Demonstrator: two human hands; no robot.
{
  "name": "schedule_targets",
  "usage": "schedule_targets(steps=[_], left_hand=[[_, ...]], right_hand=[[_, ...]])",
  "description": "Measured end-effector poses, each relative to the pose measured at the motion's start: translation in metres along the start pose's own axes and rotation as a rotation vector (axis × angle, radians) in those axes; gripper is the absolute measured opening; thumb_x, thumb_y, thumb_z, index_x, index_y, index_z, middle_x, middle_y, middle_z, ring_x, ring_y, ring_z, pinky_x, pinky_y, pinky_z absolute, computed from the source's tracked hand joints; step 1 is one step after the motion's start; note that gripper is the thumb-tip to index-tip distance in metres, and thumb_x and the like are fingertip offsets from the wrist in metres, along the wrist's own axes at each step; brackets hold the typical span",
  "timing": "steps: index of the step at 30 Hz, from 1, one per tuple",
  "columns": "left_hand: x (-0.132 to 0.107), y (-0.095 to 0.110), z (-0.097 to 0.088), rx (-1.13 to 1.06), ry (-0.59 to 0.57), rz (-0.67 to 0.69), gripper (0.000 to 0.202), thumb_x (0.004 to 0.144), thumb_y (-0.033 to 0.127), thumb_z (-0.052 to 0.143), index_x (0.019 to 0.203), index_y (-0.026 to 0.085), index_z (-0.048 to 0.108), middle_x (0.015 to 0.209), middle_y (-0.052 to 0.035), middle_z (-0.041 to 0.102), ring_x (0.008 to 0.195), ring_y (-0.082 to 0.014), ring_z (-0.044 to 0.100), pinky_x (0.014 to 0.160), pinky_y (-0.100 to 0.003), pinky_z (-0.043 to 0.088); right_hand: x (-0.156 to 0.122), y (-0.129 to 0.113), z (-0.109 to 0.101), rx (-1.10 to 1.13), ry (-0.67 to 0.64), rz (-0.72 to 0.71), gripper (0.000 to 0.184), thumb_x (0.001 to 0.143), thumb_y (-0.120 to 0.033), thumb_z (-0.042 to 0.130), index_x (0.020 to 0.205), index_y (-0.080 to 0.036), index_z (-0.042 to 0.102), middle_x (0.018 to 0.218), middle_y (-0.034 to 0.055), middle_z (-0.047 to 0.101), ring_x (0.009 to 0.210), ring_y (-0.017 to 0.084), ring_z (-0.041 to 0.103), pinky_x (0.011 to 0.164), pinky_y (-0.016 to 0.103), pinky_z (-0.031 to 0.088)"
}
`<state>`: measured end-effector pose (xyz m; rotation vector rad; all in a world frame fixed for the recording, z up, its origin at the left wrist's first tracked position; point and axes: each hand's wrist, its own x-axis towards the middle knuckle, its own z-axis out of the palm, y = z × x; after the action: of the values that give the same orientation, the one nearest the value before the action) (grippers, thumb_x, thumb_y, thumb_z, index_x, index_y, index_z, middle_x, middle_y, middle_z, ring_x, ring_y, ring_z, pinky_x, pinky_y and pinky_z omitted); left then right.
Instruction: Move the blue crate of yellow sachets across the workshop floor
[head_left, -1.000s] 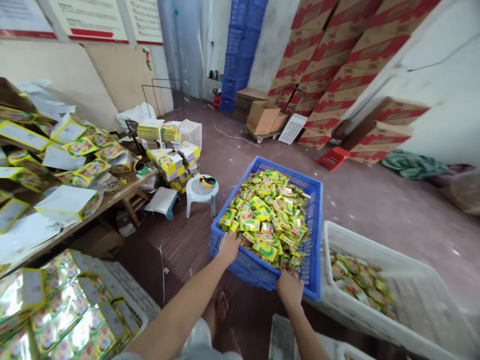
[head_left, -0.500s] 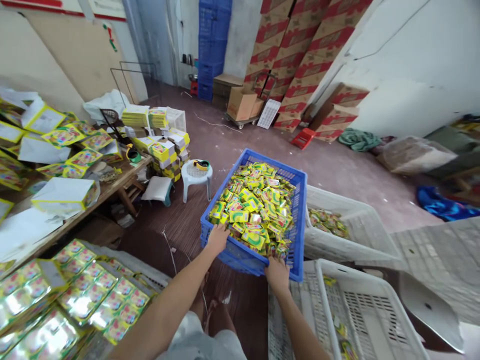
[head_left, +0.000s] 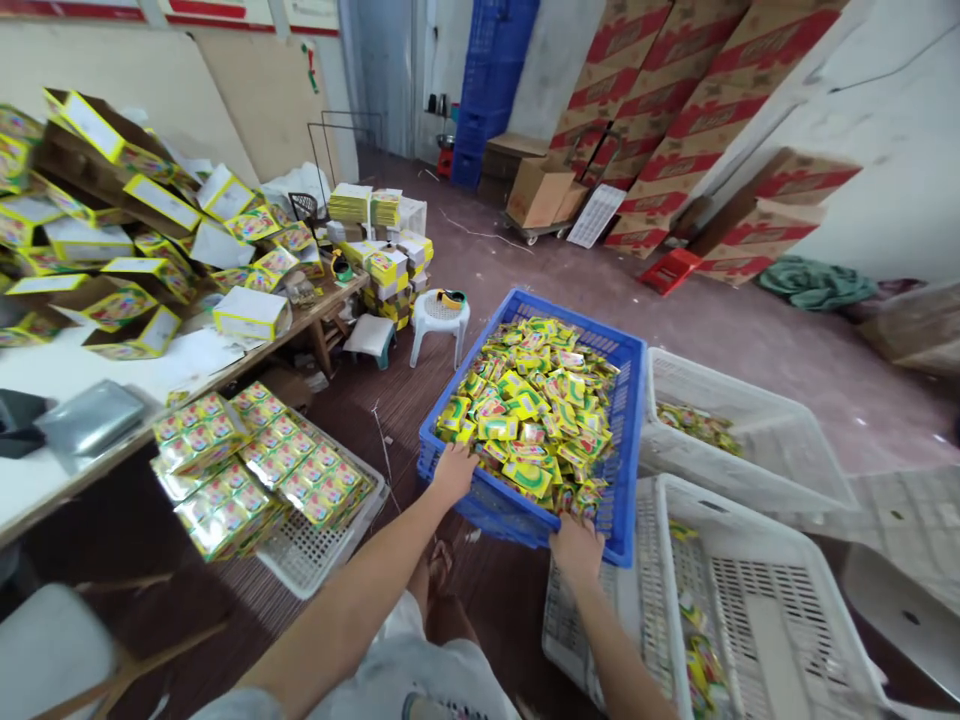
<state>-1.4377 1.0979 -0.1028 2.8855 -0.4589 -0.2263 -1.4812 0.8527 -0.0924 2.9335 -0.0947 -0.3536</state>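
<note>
A blue plastic crate (head_left: 632,440) stands in front of me, heaped with small yellow and green packets (head_left: 540,405). My left hand (head_left: 454,474) is closed over the near rim at its left end. Near the right end of that same side, my right hand (head_left: 577,550) grips the rim, its fingertips hooked inside against the packets. The undersides of both hands are hidden. To the right of the crate stand a white crate (head_left: 750,440) with some packets at its bottom and a nearer white crate (head_left: 780,590) with a few packets.
At left, a worktable (head_left: 187,375) bears a pile of open yellow cartons (head_left: 150,215). Shiny packs (head_left: 247,470) lie stacked on a white crate (head_left: 307,550) below it. A white stool (head_left: 440,315) stands beyond the blue crate. Tall red-brown boxes (head_left: 660,110) line the back wall.
My view has swung left, so more of the worktable and the shiny packs shows. Both hands keep their hold on the blue crate's near rim.
</note>
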Motion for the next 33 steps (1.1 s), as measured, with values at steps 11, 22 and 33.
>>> schedule_targets(steps=[11, 22, 33], left_hand=[[-0.151, -0.002, 0.020, 0.012, -0.001, 0.039, 0.027, 0.090, 0.030, 0.058, 0.112, 0.015, 0.059, 0.122, -0.0084, 0.058, 0.114, -0.0257, 0.053, 0.097, -0.049, 0.043], [-0.285, 0.006, 0.036, -0.009, -0.019, 0.007, 0.025, 0.087, 0.030, 0.060, 0.107, 0.015, 0.060, 0.119, -0.0084, 0.059, 0.115, -0.0263, 0.051, 0.098, -0.048, 0.039], [-0.416, 0.010, 0.054, -0.021, -0.064, 0.019, 0.027, 0.088, 0.031, 0.058, 0.111, 0.015, 0.059, 0.117, -0.0081, 0.059, 0.116, -0.0268, 0.050, 0.099, -0.048, 0.036]], right_hand=[[-0.143, -0.042, 0.027, 0.012, -0.003, 0.042, 0.030, 0.083, -0.013, 0.048, 0.108, -0.011, 0.065, 0.113, 0.0183, 0.064, 0.113, 0.028, 0.052, 0.085, 0.034, 0.032], [-0.279, -0.069, 0.058, 0.036, -0.010, 0.031, 0.027, 0.083, -0.013, 0.048, 0.103, -0.014, 0.066, 0.104, 0.0162, 0.066, 0.107, 0.026, 0.054, 0.082, 0.033, 0.032], [-0.400, -0.099, 0.087, 0.053, -0.004, 0.058, 0.031, 0.083, -0.013, 0.047, 0.108, -0.011, 0.065, 0.118, 0.0168, 0.062, 0.109, 0.027, 0.051, 0.083, 0.033, 0.031]])
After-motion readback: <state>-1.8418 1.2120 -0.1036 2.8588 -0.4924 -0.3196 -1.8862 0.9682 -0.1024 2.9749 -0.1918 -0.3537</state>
